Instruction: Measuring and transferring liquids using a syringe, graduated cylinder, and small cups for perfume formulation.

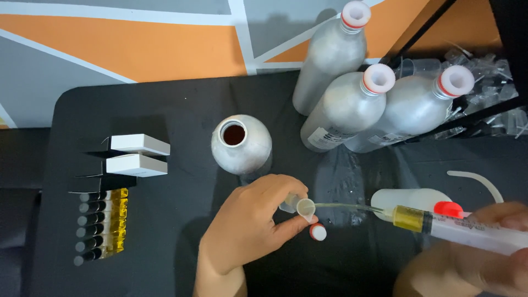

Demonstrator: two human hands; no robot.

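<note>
My left hand (250, 223) pinches a small clear vial (300, 206) tilted on its side over the black table (181, 104). My right hand (484, 247) grips a large syringe (456, 225) holding yellow liquid, and its thin tube (341, 206) reaches into the vial's mouth. A small white and red cap (318, 232) lies just below the vial. An open silver bottle (241, 143) with dark liquid inside stands behind my left hand.
Three capped silver bottles (344, 110) stand at the back right. A row of several small vials of yellow liquid (104, 225) lies at the left, below two white boxes (137, 154). A white squeeze bottle (410, 199) lies under the syringe. Clear plastic parts (489, 71) are piled at far right.
</note>
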